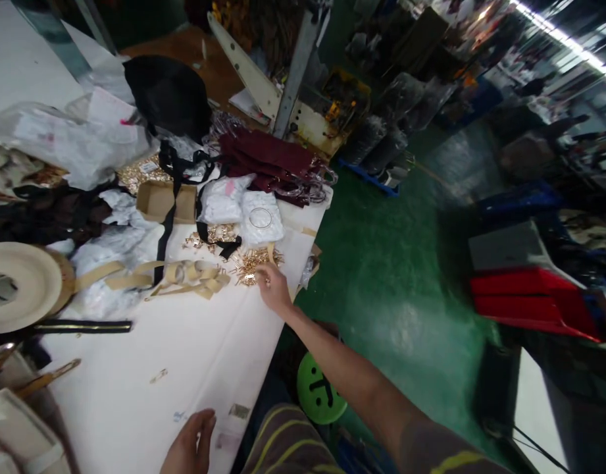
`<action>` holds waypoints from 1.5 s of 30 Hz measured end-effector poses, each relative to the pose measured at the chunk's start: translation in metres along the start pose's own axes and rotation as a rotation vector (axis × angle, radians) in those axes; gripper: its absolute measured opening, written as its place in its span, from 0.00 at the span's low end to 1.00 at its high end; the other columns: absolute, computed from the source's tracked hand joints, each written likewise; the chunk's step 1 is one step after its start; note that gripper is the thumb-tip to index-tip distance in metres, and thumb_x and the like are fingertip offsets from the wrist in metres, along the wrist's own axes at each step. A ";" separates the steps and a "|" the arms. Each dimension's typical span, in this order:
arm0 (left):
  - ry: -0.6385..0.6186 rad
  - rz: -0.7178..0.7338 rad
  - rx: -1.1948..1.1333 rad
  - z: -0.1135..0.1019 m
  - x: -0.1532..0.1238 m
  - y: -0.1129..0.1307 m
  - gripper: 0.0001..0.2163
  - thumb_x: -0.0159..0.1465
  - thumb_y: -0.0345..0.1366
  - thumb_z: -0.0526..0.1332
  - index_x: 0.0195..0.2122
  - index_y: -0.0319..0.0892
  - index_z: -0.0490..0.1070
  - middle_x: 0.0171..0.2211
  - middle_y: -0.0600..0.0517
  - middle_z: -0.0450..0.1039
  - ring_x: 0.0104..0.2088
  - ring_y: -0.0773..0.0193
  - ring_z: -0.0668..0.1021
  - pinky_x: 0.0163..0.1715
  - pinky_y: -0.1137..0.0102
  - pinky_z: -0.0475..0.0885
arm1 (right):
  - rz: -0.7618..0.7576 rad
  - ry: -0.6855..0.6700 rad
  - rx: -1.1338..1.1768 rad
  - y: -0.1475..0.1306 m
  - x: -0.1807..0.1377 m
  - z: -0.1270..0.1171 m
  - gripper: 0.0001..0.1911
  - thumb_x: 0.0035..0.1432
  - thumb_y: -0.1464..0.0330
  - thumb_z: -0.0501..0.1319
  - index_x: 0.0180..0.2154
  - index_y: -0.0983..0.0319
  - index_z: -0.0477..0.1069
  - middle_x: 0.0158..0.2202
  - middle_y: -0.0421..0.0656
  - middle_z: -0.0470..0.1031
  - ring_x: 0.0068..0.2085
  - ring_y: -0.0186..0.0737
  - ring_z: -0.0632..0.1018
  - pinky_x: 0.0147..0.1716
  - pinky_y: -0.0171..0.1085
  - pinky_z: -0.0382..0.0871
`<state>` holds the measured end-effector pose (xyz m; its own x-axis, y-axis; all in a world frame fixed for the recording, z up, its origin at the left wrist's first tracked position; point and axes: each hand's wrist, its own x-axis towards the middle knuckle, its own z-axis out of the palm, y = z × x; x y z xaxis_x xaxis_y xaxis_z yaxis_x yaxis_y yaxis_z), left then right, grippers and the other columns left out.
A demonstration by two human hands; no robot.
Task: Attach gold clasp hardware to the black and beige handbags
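My right hand (274, 289) reaches to a pile of small gold metal fittings (251, 263) near the table's right edge. Its fingertips are drawn together at the edge of the pile; what they pinch is too small and blurred to make out. My left hand (190, 444) rests low over the white table (204, 368), fingers loosely bent and apart, with nothing visible in it. A loose gold pin-like piece (159, 376) lies beyond it. Beside the pile run a curled beige tape (184, 273) and black straps (167, 230).
White plastic packets (262, 220), an open cardboard box (160, 201) and maroon fabric pieces (268, 158) crowd the table's back. A large tape roll (24, 286) lies at left. Right of the table edge are a green stool (320, 390) and green floor (396, 263).
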<state>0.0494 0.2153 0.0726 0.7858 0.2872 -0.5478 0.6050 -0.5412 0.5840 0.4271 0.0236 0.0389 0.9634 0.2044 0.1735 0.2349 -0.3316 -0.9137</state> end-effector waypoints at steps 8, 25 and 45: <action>-0.007 0.158 0.067 0.004 0.105 0.065 0.21 0.73 0.54 0.55 0.46 0.48 0.84 0.48 0.47 0.89 0.46 0.50 0.89 0.52 0.59 0.85 | -0.073 -0.052 -0.188 0.070 -0.048 -0.001 0.21 0.75 0.69 0.61 0.66 0.59 0.72 0.63 0.53 0.75 0.67 0.52 0.75 0.72 0.51 0.70; -0.078 0.153 -0.015 0.049 0.075 0.024 0.19 0.73 0.51 0.56 0.43 0.49 0.85 0.45 0.48 0.89 0.44 0.52 0.90 0.48 0.61 0.86 | -0.083 -0.044 -0.403 0.081 -0.037 0.004 0.45 0.69 0.50 0.72 0.77 0.60 0.60 0.75 0.55 0.65 0.75 0.59 0.66 0.77 0.57 0.61; -0.082 0.139 -0.014 0.058 0.045 0.024 0.17 0.75 0.48 0.55 0.44 0.50 0.84 0.46 0.47 0.88 0.47 0.52 0.89 0.50 0.62 0.85 | -0.261 -0.169 -0.492 0.091 -0.023 0.019 0.53 0.58 0.42 0.79 0.75 0.55 0.67 0.77 0.56 0.60 0.74 0.66 0.66 0.75 0.61 0.59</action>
<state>0.0920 0.1689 0.0271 0.8493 0.1442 -0.5078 0.4932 -0.5598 0.6659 0.4242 0.0062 -0.0551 0.8410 0.4675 0.2723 0.5332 -0.6315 -0.5629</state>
